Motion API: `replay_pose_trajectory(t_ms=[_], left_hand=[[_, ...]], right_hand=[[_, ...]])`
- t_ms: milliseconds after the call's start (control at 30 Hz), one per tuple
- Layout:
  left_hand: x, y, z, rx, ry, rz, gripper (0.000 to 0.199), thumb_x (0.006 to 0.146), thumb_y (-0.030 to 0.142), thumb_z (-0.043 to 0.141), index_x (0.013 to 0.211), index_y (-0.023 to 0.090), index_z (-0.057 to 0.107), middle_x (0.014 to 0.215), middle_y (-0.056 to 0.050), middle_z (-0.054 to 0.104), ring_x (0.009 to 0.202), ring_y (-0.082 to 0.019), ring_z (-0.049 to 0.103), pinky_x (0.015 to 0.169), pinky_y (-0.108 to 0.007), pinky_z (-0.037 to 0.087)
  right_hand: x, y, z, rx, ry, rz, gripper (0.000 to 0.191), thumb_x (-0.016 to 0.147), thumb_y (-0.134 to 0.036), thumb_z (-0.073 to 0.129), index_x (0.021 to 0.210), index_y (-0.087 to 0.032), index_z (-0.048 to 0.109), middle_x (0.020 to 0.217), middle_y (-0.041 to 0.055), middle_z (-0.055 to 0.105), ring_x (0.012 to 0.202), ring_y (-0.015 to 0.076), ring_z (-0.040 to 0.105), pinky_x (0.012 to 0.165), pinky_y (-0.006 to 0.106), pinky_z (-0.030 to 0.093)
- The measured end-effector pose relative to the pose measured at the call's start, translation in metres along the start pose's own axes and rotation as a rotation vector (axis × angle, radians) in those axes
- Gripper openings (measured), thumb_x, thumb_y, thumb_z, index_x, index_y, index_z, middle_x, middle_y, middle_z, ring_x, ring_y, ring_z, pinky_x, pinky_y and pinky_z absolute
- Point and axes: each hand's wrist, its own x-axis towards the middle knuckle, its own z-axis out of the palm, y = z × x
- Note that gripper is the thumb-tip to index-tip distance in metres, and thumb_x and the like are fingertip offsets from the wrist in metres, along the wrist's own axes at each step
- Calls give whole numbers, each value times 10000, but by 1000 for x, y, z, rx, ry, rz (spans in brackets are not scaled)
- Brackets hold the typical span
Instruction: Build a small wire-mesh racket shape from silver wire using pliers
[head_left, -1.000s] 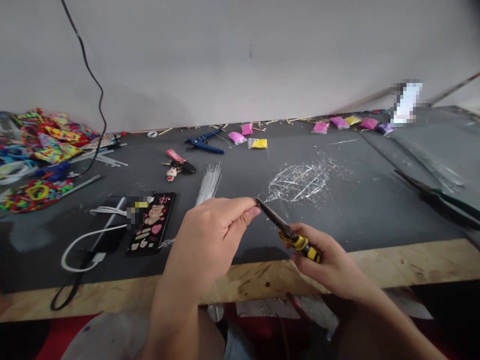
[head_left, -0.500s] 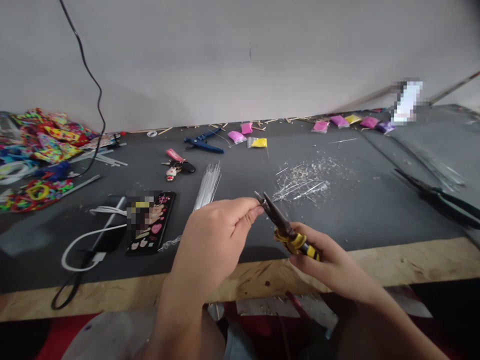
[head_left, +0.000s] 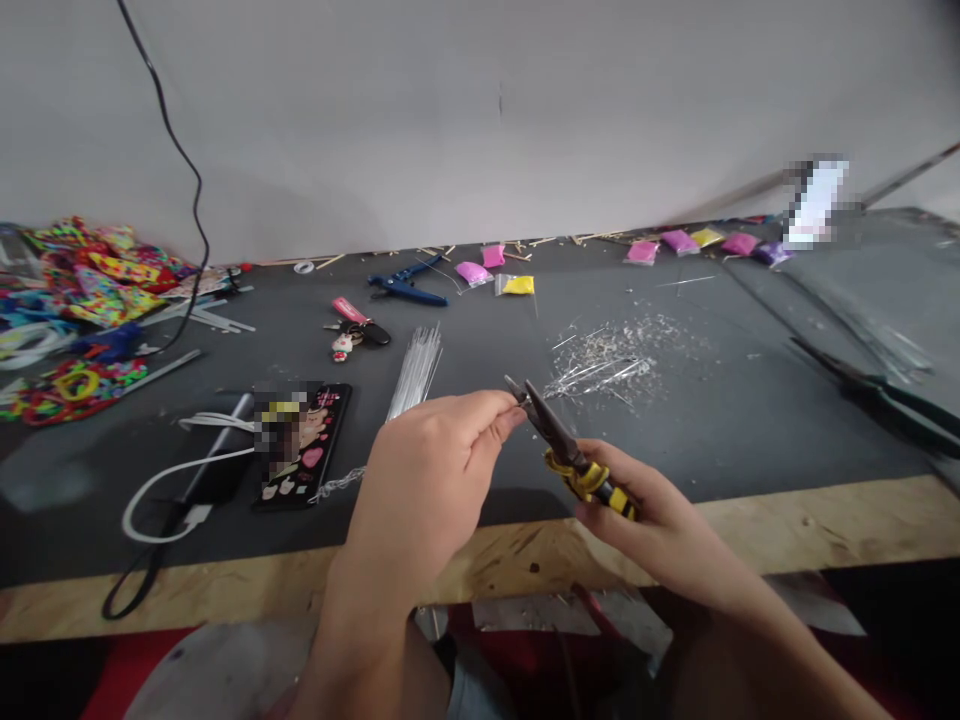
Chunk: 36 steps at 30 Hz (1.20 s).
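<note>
My right hand [head_left: 637, 510] is wrapped around needle-nose pliers [head_left: 559, 435] with yellow-and-black handles, their dark jaws parted and pointing up and left. The jaws are at the fingertips of my left hand [head_left: 431, 470], which pinches a thin silvery wire; little of it shows between the fingers. Beside my left wrist, a twisted silvery wire chain [head_left: 339, 484] emerges; whether it joins the pinched wire is hidden. A bundle of straight wires [head_left: 417, 365] lies just behind my left hand. Beyond the pliers is a scatter of wire clippings [head_left: 611, 370].
A phone in a decorated case [head_left: 322, 445], a white cable [head_left: 131, 510] and keys [head_left: 352, 332] lie left. Blue pliers [head_left: 409, 285] and small colourful packets [head_left: 474, 273] sit near the wall. Large dark pliers [head_left: 885, 390] lie right; colourful bags [head_left: 105, 265] are piled far left.
The pliers and my right hand have shifted slightly up and left, with the jaws a bit wider apart. My left hand stays almost still; the wire chain beside it has moved slightly.
</note>
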Motion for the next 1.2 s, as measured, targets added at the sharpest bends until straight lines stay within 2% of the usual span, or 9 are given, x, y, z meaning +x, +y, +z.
replay_pose_trajectory(t_ms=[300,567,767,933,1200], left_hand=[[-1,-1,0,-24,-21,3,190,884,299,463,889,242,645,796,22,710,668,-113,622,569,-223,398],[0,0,-3,-42,-74,-23,213,888,318,448,802,222,617,674,46,668,569,-91,566,520,-219,357],[-2,1,-4,-99,-71,-46,230,887,333,431,853,224,631,676,21,678,571,-112,588,499,-220,370],[-1,-2,-4,-158,-118,-76,247,889,321,419,811,224,632,669,24,680,559,-111,592,479,-216,373],[0,-3,-5,-161,-170,-69,249,890,300,432,761,220,630,661,38,676,582,-102,595,514,-214,376]], right_hand=[[-1,1,1,9,9,-30,337,765,-92,520,1065,-242,550,1054,27,569,932,169,542,772,250,427],[1,2,5,40,36,1,191,761,-77,499,893,-203,554,824,0,552,710,125,513,640,228,403],[3,-1,7,26,73,-9,171,755,-71,488,854,-197,547,804,0,543,678,122,495,612,229,388],[5,-3,7,21,55,-15,195,752,-63,491,876,-199,554,839,9,542,725,131,506,650,239,399],[1,-3,5,23,11,-11,318,759,-88,516,1041,-229,561,1026,34,570,909,166,551,749,248,433]])
